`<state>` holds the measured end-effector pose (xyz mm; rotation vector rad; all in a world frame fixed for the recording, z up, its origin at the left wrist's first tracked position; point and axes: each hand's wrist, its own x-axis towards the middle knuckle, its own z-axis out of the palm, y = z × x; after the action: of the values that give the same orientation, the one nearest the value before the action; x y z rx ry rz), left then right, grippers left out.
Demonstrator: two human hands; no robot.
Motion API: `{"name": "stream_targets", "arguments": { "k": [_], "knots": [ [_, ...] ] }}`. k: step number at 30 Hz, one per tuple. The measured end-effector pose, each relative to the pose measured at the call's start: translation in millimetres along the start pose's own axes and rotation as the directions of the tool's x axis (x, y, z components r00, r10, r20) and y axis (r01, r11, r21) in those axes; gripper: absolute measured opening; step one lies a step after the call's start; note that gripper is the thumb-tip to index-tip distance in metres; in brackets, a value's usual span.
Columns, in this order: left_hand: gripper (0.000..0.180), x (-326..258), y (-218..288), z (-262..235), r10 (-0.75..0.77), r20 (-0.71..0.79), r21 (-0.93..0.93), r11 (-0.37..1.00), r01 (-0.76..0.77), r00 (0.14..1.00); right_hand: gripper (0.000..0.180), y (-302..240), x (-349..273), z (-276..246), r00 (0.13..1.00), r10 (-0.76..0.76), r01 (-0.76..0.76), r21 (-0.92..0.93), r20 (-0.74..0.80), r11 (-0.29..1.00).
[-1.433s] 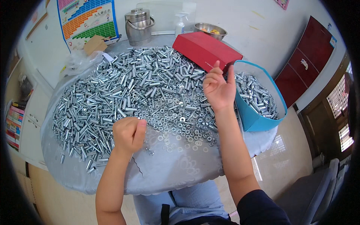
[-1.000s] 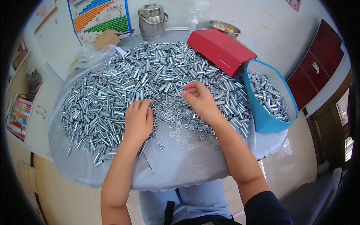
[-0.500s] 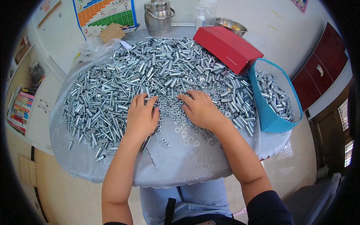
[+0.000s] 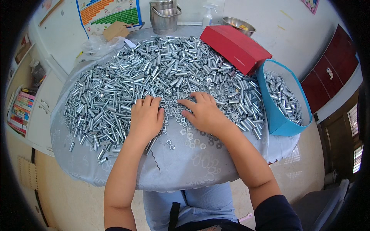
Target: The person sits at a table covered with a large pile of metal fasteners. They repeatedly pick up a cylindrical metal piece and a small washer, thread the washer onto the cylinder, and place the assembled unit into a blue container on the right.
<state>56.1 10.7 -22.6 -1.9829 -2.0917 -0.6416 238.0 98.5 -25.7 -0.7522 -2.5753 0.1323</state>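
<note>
A wide heap of shiny metal sleeves [image 4: 104,104] spreads over the table. My left hand [image 4: 147,118] rests palm down on its near middle, fingers fairly close together and thumb apart. To its right, my right hand [image 4: 205,114] lies over the heap with fingers and thumb spread. Small metal nuts [image 4: 170,107] are bunched in the gap between the two hands. Flat washers [image 4: 190,136] are scattered just below my right hand. Neither hand visibly holds anything, though what lies under the palms is hidden.
A red box [image 4: 235,50] leans at the back right, beside a blue fabric bin [image 4: 285,125] containing more sleeves. Along the back stand a steel pail [image 4: 163,20], a spray bottle [image 4: 207,19] and a metal bowl [image 4: 246,31]. A plastic bag [image 4: 94,49] lies back left.
My right hand has shifted slightly left, its thumb and index finger reaching further over the nuts. My left hand has barely moved.
</note>
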Motion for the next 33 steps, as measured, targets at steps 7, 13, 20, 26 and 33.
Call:
{"name": "stream_targets", "arguments": {
  "k": [7, 13, 20, 26, 33],
  "knots": [
    [0.026, 2, 2, -1, 0.039, 0.041, -0.155, 0.987, -0.033, 0.998, 0.037, -1, 0, 8, 1.0, 0.007, -0.006, 0.045, -0.029, 0.999],
    [0.022, 1, 6, 0, 0.072, -0.005, -0.197, 0.978, -0.072, 0.997, 0.029, 0, 5, 11, 0.998, 0.039, -0.031, 0.127, -0.057, 0.991],
    [0.021, 0, 5, 0, 0.021, -0.04, -0.246, 0.969, -0.03, 0.999, 0.023, -6, 6, 9, 0.998, 0.038, -0.033, 0.1, -0.045, 0.994],
    [0.022, 0, 3, 0, 0.051, -0.103, -0.194, 0.978, -0.07, 0.993, 0.021, -8, 4, 5, 0.999, -0.007, 0.013, 0.133, -0.042, 0.991],
    [0.019, 1, 5, -1, 0.052, -0.038, -0.186, 0.981, -0.058, 0.998, 0.013, 0, 13, 3, 0.968, 0.021, 0.053, 0.282, -0.251, 0.958]
  ]
}}
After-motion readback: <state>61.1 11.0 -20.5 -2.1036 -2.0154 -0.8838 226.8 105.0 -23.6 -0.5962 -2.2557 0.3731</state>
